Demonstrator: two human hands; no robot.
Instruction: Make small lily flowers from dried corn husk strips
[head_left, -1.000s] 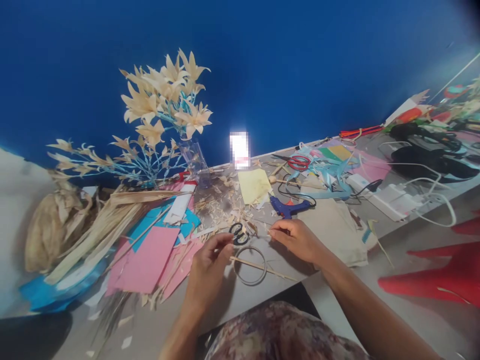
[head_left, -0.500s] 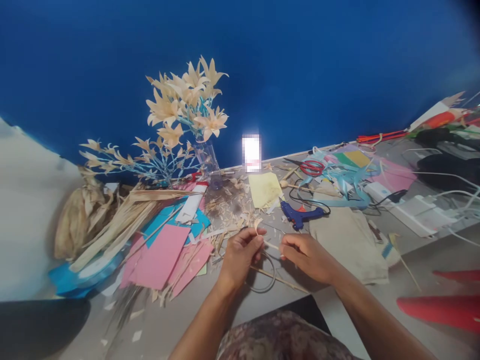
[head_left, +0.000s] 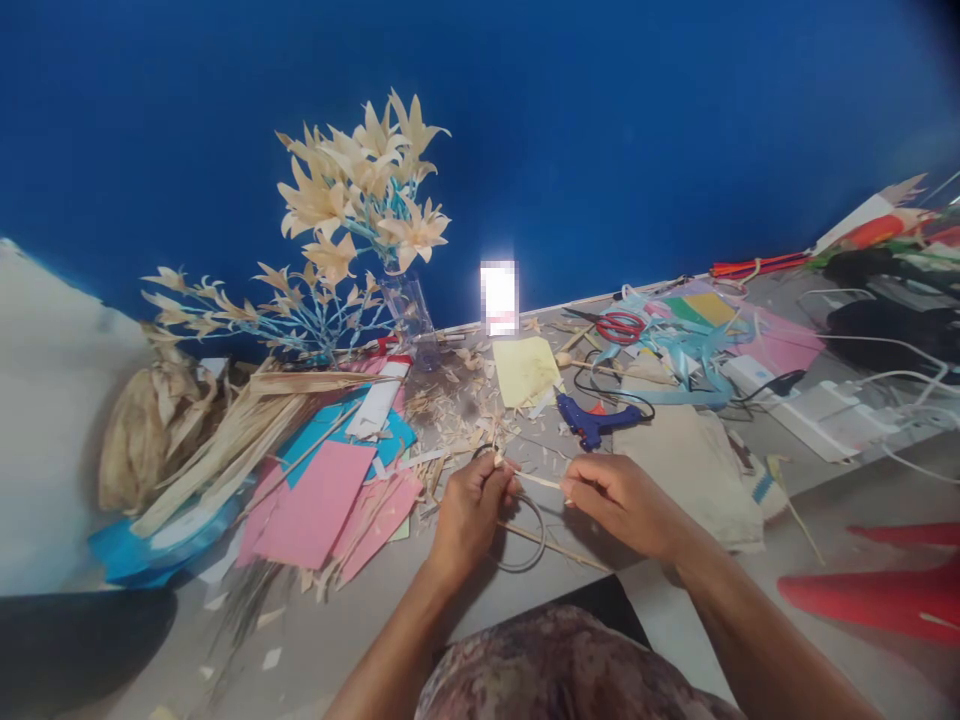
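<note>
Hands meet over the middle of the cluttered table (head_left: 360, 620). The left hand (head_left: 469, 510) and the right hand (head_left: 619, 500) hold between them one thin pale strip (head_left: 541, 482), each hand pinching one end with closed fingertips, so the strip stretches almost level from one hand to the other, just above the table surface. What the strip is made of I cannot tell for sure — it looks like dried leaf or straw.

Under the hands lies a thin wire ring (head_left: 521, 545) flat on the table, and a long wooden stick (head_left: 555, 545) crosses it at a slant. Black scissors handles (head_left: 484, 452) show just behind the left hand, partly hidden by it.

To the left are pink paper sheets (head_left: 315, 505), a blue sheet (head_left: 341, 435) and a bundle of dried husk strips (head_left: 225, 440). Behind them stands a clear vase (head_left: 409, 310) with pale handmade flowers (head_left: 360, 190) on blue stems. Small pale scraps (head_left: 457, 410) cover the table near a yellow paper (head_left: 525, 368).

To the right of the hands lies a blue glue gun (head_left: 596, 420) with its black cord, and beside it a beige cloth (head_left: 694, 465). Further back are red scissors (head_left: 619, 325) and light blue ribbons (head_left: 686, 350) — all well apart from the hands.
</note>
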